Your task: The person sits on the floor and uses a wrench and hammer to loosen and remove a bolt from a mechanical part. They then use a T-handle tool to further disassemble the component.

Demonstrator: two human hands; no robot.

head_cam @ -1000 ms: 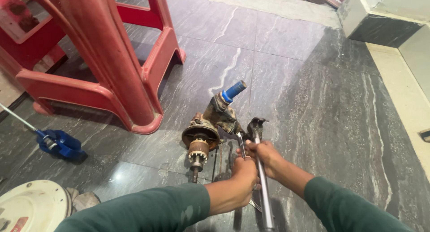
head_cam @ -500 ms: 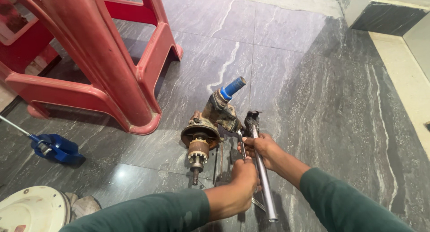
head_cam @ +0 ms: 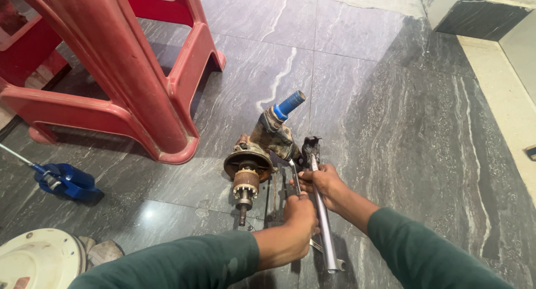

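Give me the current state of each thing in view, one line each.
Rusty pump assembly: lying on the floor, shaft end toward the camera.
Pipe wrench: gripped by right hand, head at the pump.
Thin tool: held by left hand.
Red plastic stool: standing upright.
Blue tool: lying untouched.

You had a single view, from the camera on your head, tilted steeply down and forward over your own arms. It sat close to the work: your left hand (head_cam: 298,211) and right hand (head_cam: 324,184) filled the lower middle, with the rusty pump part (head_cam: 258,155) just beyond them near the centre. The grey marble floor (head_cam: 402,116) ran away toward the top edge, where a wall base (head_cam: 474,15) cut the right corner. The red plastic stool (head_cam: 111,71) crowded the upper left. No second view overlapped it.
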